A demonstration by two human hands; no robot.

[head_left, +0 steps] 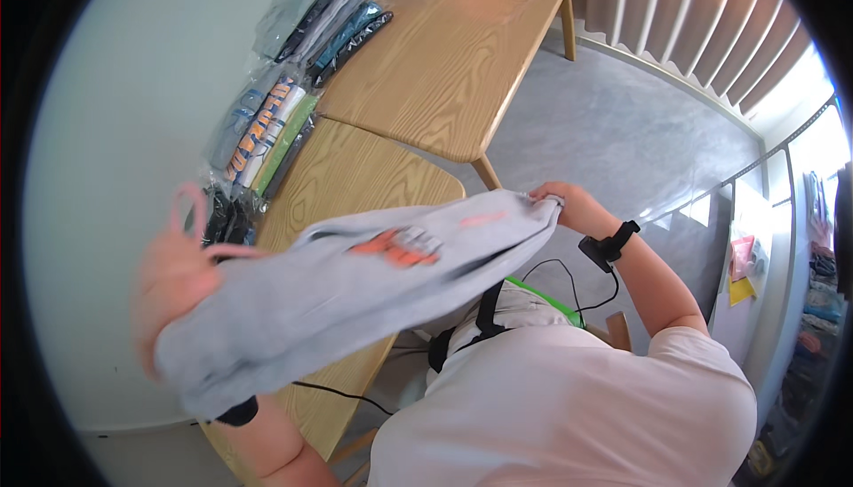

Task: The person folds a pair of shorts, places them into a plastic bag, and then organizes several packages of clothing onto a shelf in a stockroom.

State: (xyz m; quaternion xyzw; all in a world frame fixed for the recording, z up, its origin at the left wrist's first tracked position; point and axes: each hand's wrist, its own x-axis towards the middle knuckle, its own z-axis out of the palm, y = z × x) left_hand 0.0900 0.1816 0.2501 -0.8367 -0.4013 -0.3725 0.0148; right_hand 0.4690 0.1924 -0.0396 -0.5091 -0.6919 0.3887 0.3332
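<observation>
A pale grey garment (pixel 382 283) with an orange-and-grey print is stretched lengthwise above the near table and my body. My left hand (pixel 178 283), smeared by motion, grips its left end, along with a pink looped item (pixel 188 203) too blurred to identify. My right hand (pixel 564 203) is closed on the garment's right end, a black strapped device on that wrist.
Two wooden tables (pixel 444 60) meet ahead of me. Bagged folded clothes (pixel 275 131) lie in rows along their left side by the wall. Black cables (pixel 346 395) run near me. A curtain (pixel 675 7) hangs behind; a rack of clothes (pixel 817 247) is at far right.
</observation>
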